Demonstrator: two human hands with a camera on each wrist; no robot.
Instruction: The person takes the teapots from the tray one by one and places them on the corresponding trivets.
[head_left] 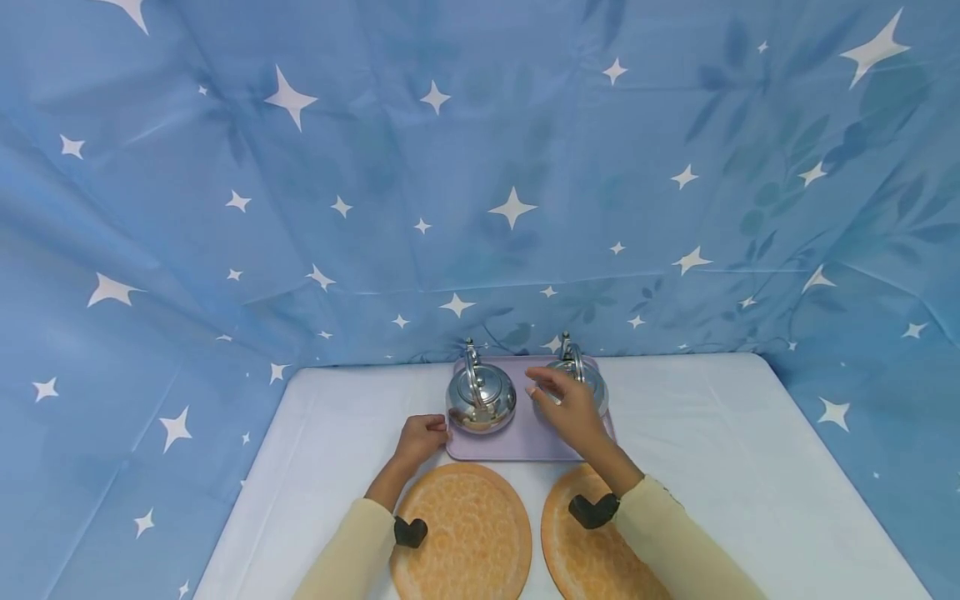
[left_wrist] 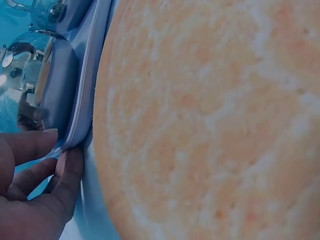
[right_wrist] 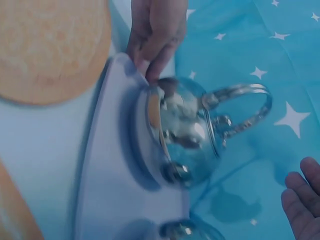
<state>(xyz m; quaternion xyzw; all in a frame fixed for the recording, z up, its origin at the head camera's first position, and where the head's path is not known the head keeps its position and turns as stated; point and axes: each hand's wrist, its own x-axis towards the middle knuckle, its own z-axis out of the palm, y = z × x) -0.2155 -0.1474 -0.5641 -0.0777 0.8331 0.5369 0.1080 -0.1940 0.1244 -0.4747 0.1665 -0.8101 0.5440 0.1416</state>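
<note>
Two shiny metal kettles stand on a lilac tray (head_left: 517, 446), the left kettle (head_left: 491, 412) and the right kettle (head_left: 597, 390), each with an arched handle. At the tray's near left corner, my left hand (head_left: 422, 440) pinches the rim. The left wrist view shows its thumb on top and the fingers (left_wrist: 70, 172) at the outer side. Over the right part of the tray is my right hand (head_left: 572, 412), in front of the right kettle and partly hiding it. Its fingers (right_wrist: 302, 192) look extended, with nothing held, in the right wrist view.
Two round tan mats lie on the white table (head_left: 750, 467) in front of the tray: a left mat (head_left: 465, 533) and a right mat (head_left: 600, 567), partly under my right forearm. A blue curtain (head_left: 480, 167) with white stars hangs behind the table and at both sides.
</note>
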